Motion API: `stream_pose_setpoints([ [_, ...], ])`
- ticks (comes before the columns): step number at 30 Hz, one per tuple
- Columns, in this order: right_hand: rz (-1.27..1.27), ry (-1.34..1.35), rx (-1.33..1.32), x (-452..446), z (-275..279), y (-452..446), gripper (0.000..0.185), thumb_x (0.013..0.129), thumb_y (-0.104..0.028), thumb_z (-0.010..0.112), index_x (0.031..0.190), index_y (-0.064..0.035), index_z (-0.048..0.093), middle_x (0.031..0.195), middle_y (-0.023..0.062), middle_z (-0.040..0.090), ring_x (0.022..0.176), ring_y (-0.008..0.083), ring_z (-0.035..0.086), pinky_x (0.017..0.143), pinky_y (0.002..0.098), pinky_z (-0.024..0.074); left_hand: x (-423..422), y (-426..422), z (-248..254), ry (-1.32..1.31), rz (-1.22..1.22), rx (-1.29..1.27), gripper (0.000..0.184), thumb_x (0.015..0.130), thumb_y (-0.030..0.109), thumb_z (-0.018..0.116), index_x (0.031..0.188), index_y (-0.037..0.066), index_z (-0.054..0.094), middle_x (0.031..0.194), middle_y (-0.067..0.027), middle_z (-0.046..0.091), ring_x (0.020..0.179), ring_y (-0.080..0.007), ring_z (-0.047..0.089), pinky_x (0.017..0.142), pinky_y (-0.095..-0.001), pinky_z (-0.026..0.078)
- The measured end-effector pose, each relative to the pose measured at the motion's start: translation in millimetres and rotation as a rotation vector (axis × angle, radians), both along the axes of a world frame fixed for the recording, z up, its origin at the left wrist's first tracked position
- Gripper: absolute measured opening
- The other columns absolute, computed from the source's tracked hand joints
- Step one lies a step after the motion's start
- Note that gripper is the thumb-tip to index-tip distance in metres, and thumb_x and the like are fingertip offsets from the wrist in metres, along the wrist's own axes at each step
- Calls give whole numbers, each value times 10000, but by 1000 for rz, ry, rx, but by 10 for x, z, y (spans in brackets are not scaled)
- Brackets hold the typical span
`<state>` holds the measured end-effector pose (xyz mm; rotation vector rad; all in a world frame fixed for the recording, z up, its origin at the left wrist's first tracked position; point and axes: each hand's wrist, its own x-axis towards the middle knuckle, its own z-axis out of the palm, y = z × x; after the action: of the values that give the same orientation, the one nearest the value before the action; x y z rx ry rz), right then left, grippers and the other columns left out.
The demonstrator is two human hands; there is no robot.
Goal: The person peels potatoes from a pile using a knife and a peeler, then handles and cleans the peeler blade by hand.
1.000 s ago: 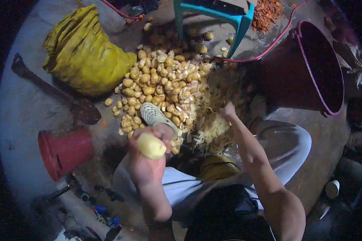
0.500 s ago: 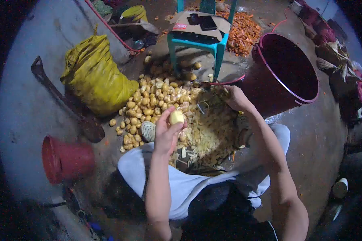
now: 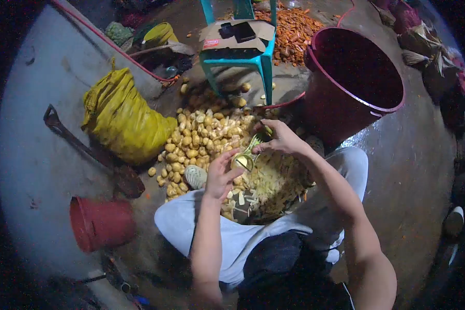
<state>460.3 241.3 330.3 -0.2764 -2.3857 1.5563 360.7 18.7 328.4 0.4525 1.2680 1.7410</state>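
A pale peeled potato [image 3: 241,162] is held between the fingers and thumb of my left hand [image 3: 223,174]. My right hand [image 3: 280,138] grips a green peeler [image 3: 254,143], whose loop-shaped head lies against the potato. Under and behind my hands is a heap of yellowish potatoes [image 3: 194,142], some whole and some cut. Pale peelings [image 3: 274,178] lie in a pile just below my right hand. A light clog [image 3: 195,176] on my foot touches the near edge of the heap.
Around the heap are a yellow sack [image 3: 126,119], a shovel [image 3: 80,139], a red bucket [image 3: 102,223], a teal chair [image 3: 235,61] with cardboard on it, and a large maroon tub [image 3: 341,98]. Orange pieces [image 3: 297,33] lie behind the chair. A red hose [image 3: 101,35] crosses the back left.
My right hand has come down and left from beside the tub, bringing the peeler onto the potato. My left hand has moved slightly right and down with the potato. The view has shifted.
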Motion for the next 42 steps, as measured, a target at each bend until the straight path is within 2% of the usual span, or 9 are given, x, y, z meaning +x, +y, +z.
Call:
stream_pose_setpoints([
  [14,-25,79,-96,25,222,321,454,649,-165,872,1005,-20,629,949,35,657,899,130,581,835,317,471,16,-19,25,-155,-122,262,698,656,34,821,1261,-43,482,1190,-106,582,1074,-199,581,941,-301,461],
  [16,-10,187,176,57,375,65,471,628,-197,886,997,-28,647,959,44,659,930,140,586,851,322,466,33,23,-6,-140,-72,268,712,652,44,829,1265,-43,479,1193,-105,582,1088,-202,576,947,-303,456],
  [21,-197,-19,-46,19,247,342,467,608,-148,886,990,-25,647,926,37,675,935,128,589,864,318,461,45,-15,-4,-190,-109,323,713,644,18,818,1266,-29,474,1174,-105,588,1109,-203,565,967,-310,440],
  [25,39,136,-79,38,395,102,427,610,-130,883,957,-29,654,969,38,673,963,142,588,896,325,444,26,-7,11,-207,-68,289,745,632,39,822,1276,-25,452,1149,-98,592,1091,-206,571,975,-300,430],
  [28,-83,192,53,60,396,31,432,605,-110,881,959,-24,649,963,45,667,965,150,588,885,330,453,84,-6,35,-73,-27,215,746,647,45,806,1288,-37,433,1158,-106,584,1106,-225,564,1012,-317,407],
  [30,-212,-1,-218,25,301,211,419,623,-117,869,961,-17,642,956,49,667,931,135,584,865,329,462,107,-4,41,-260,-38,377,727,657,15,790,1288,-39,433,1186,-111,573,1124,-222,550,1021,-326,397],
  [35,31,134,-61,65,454,21,445,623,-118,874,989,-14,642,948,27,662,939,141,587,892,314,453,101,65,88,-108,0,285,759,672,95,811,1307,-47,421,1212,-117,559,1147,-225,533,1032,-332,382],
  [39,-200,74,-97,-14,249,264,464,627,-114,874,1013,-20,635,947,24,660,925,132,594,863,307,468,103,31,83,-199,-84,394,741,691,72,785,1316,-50,408,1221,-123,549,1152,-229,531,1031,-336,384],
  [42,-56,116,-142,38,285,203,470,637,-118,875,1030,-22,635,974,23,662,915,132,595,856,292,467,147,29,136,-256,16,377,733,696,60,774,1318,-48,401,1210,-120,549,1152,-232,528,1031,-341,385],
])
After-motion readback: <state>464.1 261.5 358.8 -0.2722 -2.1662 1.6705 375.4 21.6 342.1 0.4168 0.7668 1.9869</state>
